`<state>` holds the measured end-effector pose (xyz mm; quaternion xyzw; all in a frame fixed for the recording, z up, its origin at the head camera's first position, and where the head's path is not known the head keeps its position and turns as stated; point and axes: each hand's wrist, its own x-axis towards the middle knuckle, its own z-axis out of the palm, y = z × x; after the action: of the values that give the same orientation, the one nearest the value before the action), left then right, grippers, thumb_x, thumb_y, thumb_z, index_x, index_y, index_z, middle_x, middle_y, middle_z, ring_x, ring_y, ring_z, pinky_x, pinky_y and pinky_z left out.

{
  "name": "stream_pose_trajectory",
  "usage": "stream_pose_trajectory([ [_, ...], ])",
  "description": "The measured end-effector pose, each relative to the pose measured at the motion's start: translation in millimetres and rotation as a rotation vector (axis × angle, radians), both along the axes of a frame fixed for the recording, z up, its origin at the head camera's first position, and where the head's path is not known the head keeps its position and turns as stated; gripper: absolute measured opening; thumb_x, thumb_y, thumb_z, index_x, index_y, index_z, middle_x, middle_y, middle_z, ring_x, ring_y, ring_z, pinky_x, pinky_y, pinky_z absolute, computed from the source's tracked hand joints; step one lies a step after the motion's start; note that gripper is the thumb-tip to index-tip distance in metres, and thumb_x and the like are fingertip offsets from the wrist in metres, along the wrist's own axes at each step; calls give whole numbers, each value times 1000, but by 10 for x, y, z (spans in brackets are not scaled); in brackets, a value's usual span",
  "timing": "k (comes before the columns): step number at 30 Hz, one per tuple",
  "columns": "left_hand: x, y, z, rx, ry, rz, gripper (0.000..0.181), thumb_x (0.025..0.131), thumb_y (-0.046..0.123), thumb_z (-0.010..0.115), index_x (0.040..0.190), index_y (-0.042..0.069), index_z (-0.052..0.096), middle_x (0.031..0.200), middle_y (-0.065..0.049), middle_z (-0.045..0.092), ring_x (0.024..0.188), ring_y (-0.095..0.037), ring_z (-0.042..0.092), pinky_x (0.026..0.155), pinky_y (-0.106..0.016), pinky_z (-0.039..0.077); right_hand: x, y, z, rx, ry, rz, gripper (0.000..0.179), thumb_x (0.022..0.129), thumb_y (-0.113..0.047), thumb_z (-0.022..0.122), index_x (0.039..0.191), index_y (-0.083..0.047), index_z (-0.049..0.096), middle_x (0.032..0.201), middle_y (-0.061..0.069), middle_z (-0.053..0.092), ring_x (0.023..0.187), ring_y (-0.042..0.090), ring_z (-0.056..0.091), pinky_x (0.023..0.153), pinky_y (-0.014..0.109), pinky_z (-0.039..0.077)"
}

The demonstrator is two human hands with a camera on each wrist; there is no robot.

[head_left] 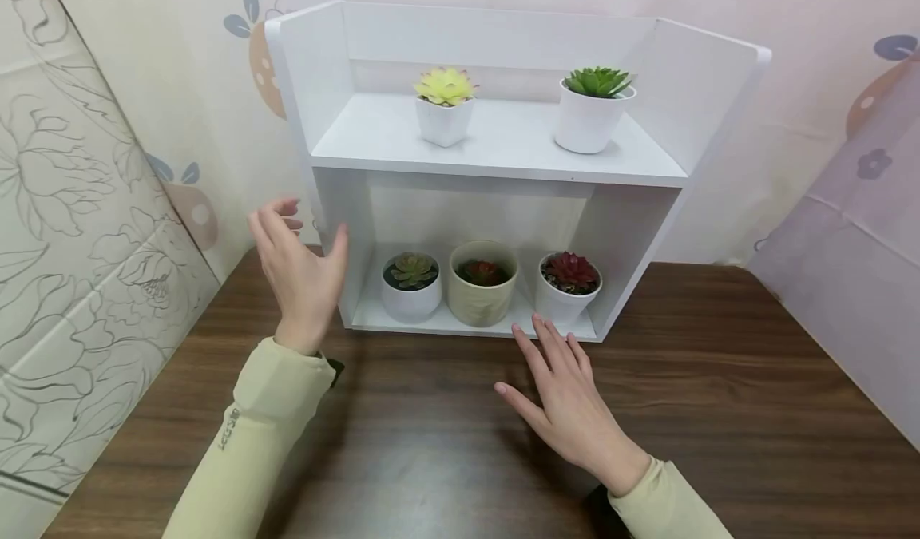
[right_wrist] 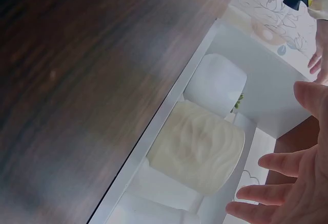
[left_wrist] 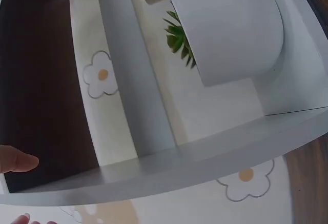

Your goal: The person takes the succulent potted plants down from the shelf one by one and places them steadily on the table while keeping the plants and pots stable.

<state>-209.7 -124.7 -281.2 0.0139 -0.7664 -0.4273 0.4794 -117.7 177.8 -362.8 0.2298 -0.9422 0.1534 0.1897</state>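
Observation:
My left hand (head_left: 298,271) is raised beside the left side panel of a white two-tier shelf (head_left: 496,168), thumb spread and fingers loosely bent, holding nothing. In front of the shelf's lower right, my right hand (head_left: 564,399) reaches with fingers spread and nothing in them. Its fingertips overlap the base of a white pot with a dark red succulent (head_left: 568,283) in the head view. Left of that on the lower tier stand a cream ridged pot (head_left: 480,303) with a reddish succulent and a white pot with a grey-green succulent (head_left: 411,295).
On the upper tier stand a faceted white pot with a yellow succulent (head_left: 446,116) and a white pot with a green succulent (head_left: 589,116). The shelf is on a dark wooden table (head_left: 424,443), against a patterned wall covering (head_left: 719,164).

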Motion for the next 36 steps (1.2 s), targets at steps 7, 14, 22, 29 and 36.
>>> stream_pose_trajectory([
  [7, -142, -78, 5, 75, -120, -52, 56, 81, 17, 74, 125, 0, 44, 123, -16, 50, 106, -30, 53, 90, -39, 38, -14, -5, 2, 4, 4, 3, 73, 90, -48, 61, 147, -10, 36, 154, 19, 28, 142, 36, 27, 111, 55, 16],
  [14, -246, -127, 18, 153, -244, -138, 56, 83, 16, 72, 130, 3, 45, 134, -16, 53, 117, -34, 57, 100, -43, 44, -11, -4, -4, 2, -3, -2, 73, 90, -48, 60, 147, -10, 36, 154, 19, 29, 142, 36, 28, 112, 54, 16],
  [22, -355, -139, 36, 213, -275, -196, 55, 85, 15, 69, 134, 3, 46, 135, -18, 54, 120, -35, 57, 100, -47, 45, -18, -7, 3, 6, 4, 3, 73, 91, -48, 60, 148, -11, 35, 154, 18, 29, 142, 35, 29, 112, 54, 17],
  [29, -451, -121, 55, 177, -295, -199, 49, 89, 21, 66, 132, 3, 50, 133, -15, 57, 122, -33, 57, 97, -51, 46, -38, -27, 35, -7, 28, 20, 71, 91, -46, 61, 147, -10, 36, 153, 18, 30, 140, 36, 31, 112, 53, 18],
  [36, -509, -113, 27, 137, -264, -199, 39, 94, 21, 59, 126, 0, 55, 126, -20, 62, 118, -35, 59, 98, -52, 45, -66, -66, 87, -39, 66, 46, 72, 89, -41, 65, 146, -9, 37, 151, 21, 33, 139, 36, 33, 111, 53, 23],
])
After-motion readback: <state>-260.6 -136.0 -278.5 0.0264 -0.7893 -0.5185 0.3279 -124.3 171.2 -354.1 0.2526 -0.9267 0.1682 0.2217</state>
